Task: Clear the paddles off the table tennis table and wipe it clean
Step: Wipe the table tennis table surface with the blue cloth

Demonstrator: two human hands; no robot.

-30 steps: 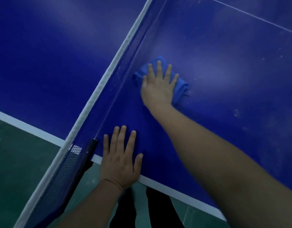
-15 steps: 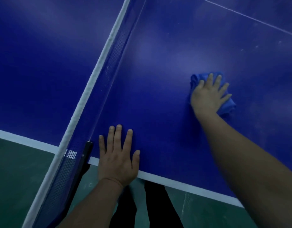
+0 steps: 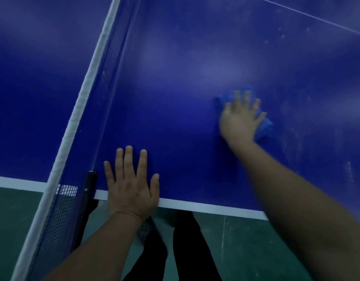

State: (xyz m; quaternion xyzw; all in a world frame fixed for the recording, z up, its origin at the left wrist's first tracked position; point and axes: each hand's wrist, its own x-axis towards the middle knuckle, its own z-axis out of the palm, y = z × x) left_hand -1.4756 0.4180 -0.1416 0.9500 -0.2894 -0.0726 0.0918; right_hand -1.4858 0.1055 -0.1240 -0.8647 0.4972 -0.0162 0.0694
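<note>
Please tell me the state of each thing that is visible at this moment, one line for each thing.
left hand: flat, fingers straight, rests on the table edge beside the net post
right hand: fingers spread, presses on the cloth
blue cloth: crumpled, on the table under the right hand
table: faint whitish smears at the right
net: upright, stretched

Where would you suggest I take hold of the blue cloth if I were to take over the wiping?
Probably from above. The blue cloth lies bunched flat on the table under the right hand, whose fingers are spread on it. Its exposed bunched edge, right of that hand, offers the easiest folds to pinch.
</note>
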